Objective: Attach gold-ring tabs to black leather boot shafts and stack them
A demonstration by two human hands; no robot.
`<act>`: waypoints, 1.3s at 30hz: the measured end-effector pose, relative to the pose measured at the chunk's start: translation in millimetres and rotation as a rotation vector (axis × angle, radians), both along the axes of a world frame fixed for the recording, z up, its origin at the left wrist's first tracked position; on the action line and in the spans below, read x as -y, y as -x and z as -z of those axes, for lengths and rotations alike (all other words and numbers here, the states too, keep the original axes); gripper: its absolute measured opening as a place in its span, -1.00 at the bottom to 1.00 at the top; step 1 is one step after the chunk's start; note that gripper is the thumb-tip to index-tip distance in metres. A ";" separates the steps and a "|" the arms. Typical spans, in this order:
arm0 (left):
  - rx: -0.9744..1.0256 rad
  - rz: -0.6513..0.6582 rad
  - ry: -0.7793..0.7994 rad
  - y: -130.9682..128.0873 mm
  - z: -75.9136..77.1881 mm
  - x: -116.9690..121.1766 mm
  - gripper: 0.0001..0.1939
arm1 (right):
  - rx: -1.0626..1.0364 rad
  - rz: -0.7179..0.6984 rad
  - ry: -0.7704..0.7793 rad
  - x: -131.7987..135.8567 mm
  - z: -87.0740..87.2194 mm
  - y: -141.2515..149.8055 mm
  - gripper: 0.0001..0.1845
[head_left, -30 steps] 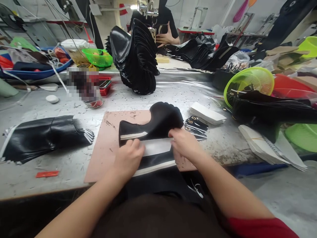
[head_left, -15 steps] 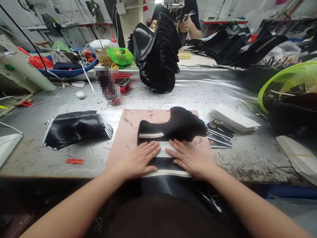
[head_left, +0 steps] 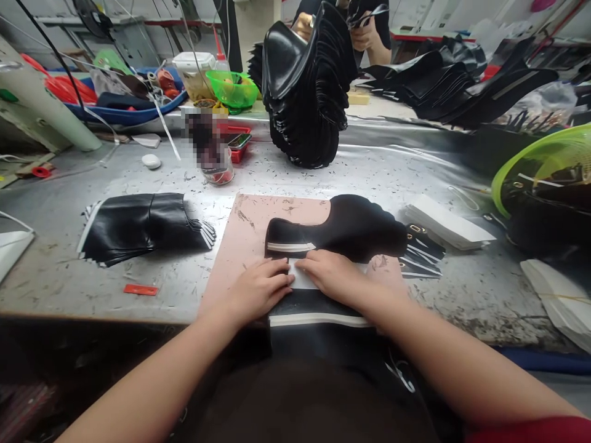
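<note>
My left hand (head_left: 263, 286) rests at the left end of a white strip (head_left: 302, 277), its bent fingertips gathered at the strip's edge. Close by on the right, my right hand (head_left: 339, 277) has its fingers pressed together on the same strip, palm side hidden. The strip lies across a black leather piece (head_left: 318, 335) that hangs over the table edge towards me and bears a cream band. Beyond my fingers, a curved stack of black pieces (head_left: 364, 227) with a pale strip lies on a pinkish board (head_left: 221, 271).
Folded black leather pieces (head_left: 143, 224) and a red tag (head_left: 141, 290) lie left. White strips (head_left: 447, 224) and eyeleted black tabs (head_left: 422, 252) lie right, near a green basket (head_left: 503, 178). A tall black leather stack (head_left: 305, 92) stands ahead; a co-worker's hand (head_left: 364, 34) shows behind.
Both hands have shifted from lying flat and spread to bent, gathered fingers. My right hand has moved left along the white strip, nearer my left. The view has tilted down slightly.
</note>
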State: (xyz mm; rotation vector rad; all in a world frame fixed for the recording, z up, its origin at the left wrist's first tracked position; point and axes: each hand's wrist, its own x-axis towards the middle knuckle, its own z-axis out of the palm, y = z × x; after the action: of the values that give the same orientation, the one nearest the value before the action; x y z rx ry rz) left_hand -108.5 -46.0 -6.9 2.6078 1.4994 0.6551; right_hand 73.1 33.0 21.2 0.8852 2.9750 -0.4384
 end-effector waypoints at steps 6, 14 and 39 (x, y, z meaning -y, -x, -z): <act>-0.034 0.023 -0.025 1.6 -1.3 0.4 -0.74 | -0.105 -0.024 -0.108 1.1 15.4 2.1 -0.70; 0.031 -0.017 0.028 0.5 -0.4 1.1 -0.73 | -0.120 -0.028 -0.034 -6.0 3.2 9.7 -0.78; -0.065 0.002 0.106 2.8 -14.1 14.3 -0.76 | -0.330 0.412 0.134 27.0 5.2 -175.7 -0.54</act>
State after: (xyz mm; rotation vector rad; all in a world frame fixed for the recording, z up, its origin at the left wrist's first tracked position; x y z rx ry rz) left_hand -111.3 -60.3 7.2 2.5741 1.5047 0.4819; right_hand 248.9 6.0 16.0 1.5529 2.9771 -0.8572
